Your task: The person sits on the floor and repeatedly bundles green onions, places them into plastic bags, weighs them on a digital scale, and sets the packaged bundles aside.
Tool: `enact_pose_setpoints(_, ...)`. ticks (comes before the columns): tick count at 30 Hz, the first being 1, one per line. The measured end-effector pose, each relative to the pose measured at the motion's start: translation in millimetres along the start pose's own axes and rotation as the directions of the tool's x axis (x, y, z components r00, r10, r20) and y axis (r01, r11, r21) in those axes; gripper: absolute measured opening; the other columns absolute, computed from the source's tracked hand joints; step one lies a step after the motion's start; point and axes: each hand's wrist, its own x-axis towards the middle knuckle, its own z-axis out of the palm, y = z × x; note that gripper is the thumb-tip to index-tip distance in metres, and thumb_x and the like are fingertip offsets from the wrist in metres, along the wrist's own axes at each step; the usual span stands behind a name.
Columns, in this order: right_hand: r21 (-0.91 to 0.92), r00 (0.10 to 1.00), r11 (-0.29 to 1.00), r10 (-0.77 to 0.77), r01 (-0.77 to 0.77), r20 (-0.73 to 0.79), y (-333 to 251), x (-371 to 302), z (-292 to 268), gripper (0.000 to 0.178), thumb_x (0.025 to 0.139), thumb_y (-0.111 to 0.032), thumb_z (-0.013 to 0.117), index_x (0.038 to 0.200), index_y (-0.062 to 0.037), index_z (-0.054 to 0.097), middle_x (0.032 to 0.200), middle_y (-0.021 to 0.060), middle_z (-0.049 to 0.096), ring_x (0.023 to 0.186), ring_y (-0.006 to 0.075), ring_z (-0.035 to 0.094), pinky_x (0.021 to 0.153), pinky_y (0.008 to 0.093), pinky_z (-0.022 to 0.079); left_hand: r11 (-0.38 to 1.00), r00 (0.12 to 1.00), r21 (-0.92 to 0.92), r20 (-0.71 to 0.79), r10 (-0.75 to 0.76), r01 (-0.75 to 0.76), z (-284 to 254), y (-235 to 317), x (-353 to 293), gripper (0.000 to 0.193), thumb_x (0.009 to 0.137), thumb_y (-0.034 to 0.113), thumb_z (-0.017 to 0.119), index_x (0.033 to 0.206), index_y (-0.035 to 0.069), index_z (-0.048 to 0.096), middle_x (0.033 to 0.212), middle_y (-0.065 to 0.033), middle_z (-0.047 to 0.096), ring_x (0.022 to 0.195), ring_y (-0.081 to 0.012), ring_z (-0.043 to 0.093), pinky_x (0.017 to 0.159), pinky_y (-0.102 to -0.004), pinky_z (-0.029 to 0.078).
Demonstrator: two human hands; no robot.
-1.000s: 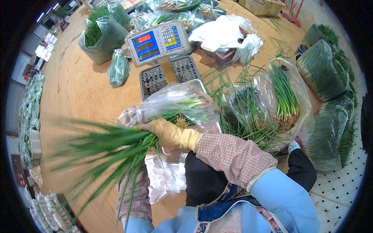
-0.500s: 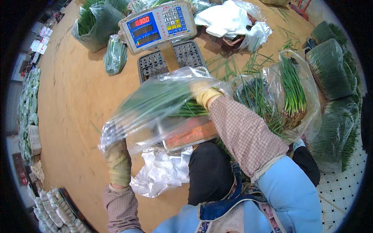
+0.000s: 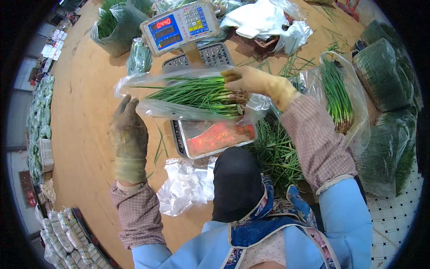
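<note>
A bunch of green onions (image 3: 192, 95) lies crosswise in a clear plastic bag (image 3: 172, 110) on the metal pan of a digital scale (image 3: 221, 134), roots to the right. My right hand (image 3: 255, 83), in a yellowish rubber glove, has its fingers closed at the bag's upper edge, beside the roots. My left hand (image 3: 128, 130), in a soiled glove, is beside the bag's left end with fingers stretched out and nothing visible in them. Behind the bunch stands the scale's lit display (image 3: 179, 28).
More green onions stand in an open bag (image 3: 336, 92) at right, with large bagged green bundles (image 3: 380, 76) beyond. Loose green leaves (image 3: 277, 150) lie right of the scale. A crumpled plastic sheet (image 3: 186, 184) lies in front. White plastic bags (image 3: 260, 20) sit at the back.
The bag has settled flatter over the pan, with the onions in plainer view. My left hand has let go of its left end; my right hand has shifted right, toward the roots. The display reading has changed.
</note>
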Motion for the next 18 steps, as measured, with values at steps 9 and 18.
enact_pose_setpoints(9, 0.461, 0.862, 0.887, 0.215, 0.025, -0.46, 141.4, -162.6, -22.2, 0.037, 0.079, -0.017, 0.058, 0.11, 0.0037, 0.051, 0.095, 0.0077, 0.059, 0.085, 0.0127, 0.055, 0.077, 0.0228, 0.043, 0.787, 0.971, -0.611, 0.125, 0.205, -0.087, 59.5, 196.7, -13.8, 0.027, 0.073, 0.0, 0.056, 0.101, 0.001, 0.055, 0.093, -0.0173, 0.059, 0.083, -0.0293, 0.059, 0.073, -0.0334, 0.047)
enact_pose_setpoints(18, 0.214, 0.12, 0.633, 0.441, -0.744, -0.889, 345.8, -293.9, -116.6, 0.04, 0.067, -0.022, 0.059, 0.101, -0.0018, 0.054, 0.091, 0.0234, 0.057, 0.088, 0.035, 0.056, 0.078, 0.0381, 0.045, 0.635, 0.482, -0.773, 0.551, 0.682, -0.015, 180.0, 353.8, -63.3, 0.031, 0.076, 0.017, 0.055, 0.106, 0.009, 0.053, 0.091, -0.0145, 0.059, 0.077, -0.0302, 0.059, 0.065, -0.0367, 0.049)
